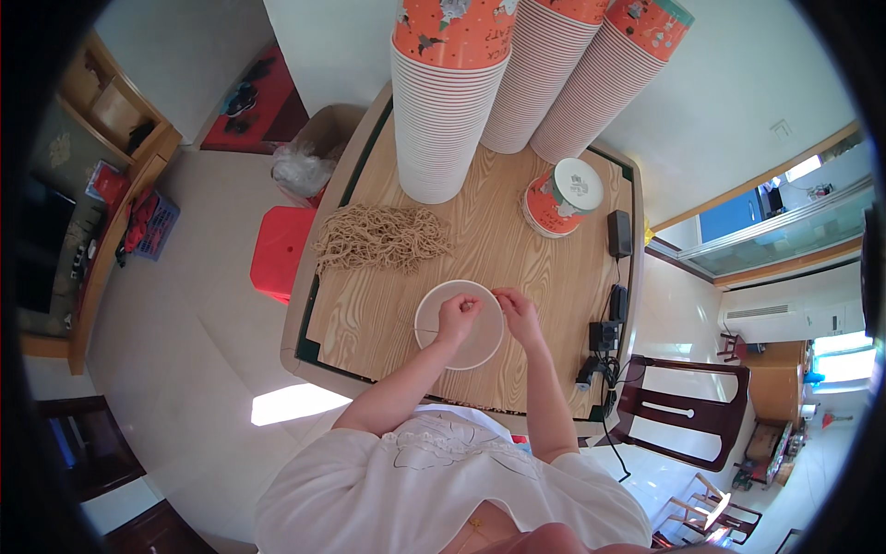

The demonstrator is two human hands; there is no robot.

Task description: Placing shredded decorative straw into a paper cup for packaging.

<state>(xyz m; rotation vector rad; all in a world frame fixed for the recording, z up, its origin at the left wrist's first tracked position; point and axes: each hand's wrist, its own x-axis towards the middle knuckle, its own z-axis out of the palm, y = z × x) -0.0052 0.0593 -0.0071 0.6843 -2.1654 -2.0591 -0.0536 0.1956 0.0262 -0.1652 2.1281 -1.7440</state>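
Observation:
A round white paper bucket (475,351) stands mouth up at the table's near side, in front of my body. My left hand (459,316) is over and partly inside its mouth, fingers closed. A thin cord (425,330) crosses the bucket's left rim toward that hand; its end is hidden by the fingers. At the right rim, my right hand (519,314) is closed with its fingertips on the bucket's edge. A heap of beige cords (383,238) lies to the left, beyond the bucket.
Tall stacks of nested paper buckets (438,129) stand at the table's far side. Near them sits an orange bucket (551,210) with a white-topped tub (579,185) on it. Black adapters and cables (604,335) line the right edge. A red stool (279,251) and dark chair (683,411) flank the table.

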